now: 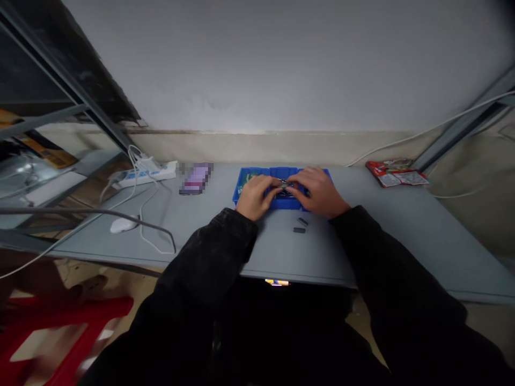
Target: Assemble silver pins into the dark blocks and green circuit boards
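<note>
Tray (284,204), blue; over it, left hand (254,195) and right hand (316,189), nearly closed, pinch a small object (284,185); two dark pieces (299,230) lie nearer.

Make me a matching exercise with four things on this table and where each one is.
1. Tray
2. Packet
3. Power strip
4. Two small dark pieces

A. Right end of the table
B. Nearer the camera than the tray
C. Beneath the left hand and right hand
D. Left part of the table

Pairs: 1-C; 2-A; 3-D; 4-B
</note>
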Demonstrator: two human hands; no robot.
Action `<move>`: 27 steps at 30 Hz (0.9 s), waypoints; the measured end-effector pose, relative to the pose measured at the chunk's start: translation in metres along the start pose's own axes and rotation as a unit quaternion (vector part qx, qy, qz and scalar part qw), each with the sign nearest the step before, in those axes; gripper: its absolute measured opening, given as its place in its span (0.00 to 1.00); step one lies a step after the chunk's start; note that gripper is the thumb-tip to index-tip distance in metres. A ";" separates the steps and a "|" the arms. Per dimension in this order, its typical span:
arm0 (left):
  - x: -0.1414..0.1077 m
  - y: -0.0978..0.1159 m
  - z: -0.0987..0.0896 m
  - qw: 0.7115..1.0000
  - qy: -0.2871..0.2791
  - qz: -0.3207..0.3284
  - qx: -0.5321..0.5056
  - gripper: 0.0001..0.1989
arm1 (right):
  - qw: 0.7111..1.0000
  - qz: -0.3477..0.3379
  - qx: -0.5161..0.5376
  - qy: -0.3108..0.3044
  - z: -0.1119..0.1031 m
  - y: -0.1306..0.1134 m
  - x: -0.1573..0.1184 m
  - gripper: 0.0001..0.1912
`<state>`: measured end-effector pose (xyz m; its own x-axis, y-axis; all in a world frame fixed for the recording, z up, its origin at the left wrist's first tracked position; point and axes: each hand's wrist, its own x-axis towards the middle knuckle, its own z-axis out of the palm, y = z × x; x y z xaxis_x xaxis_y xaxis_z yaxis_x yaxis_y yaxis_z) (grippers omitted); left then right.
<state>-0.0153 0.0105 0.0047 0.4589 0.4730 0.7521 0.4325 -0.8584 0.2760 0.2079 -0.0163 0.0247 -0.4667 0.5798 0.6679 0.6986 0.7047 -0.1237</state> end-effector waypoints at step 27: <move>-0.002 0.008 0.002 0.996 0.053 -0.027 -0.066 0.07 | 0.999 0.027 -0.004 0.047 0.022 -0.014 -0.009 0.08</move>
<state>-0.0113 0.0031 0.0046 0.3507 0.5025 0.7902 0.3452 -0.8538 0.3898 0.1908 -0.0223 0.0043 -0.3753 0.5760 0.7262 0.7265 0.6693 -0.1554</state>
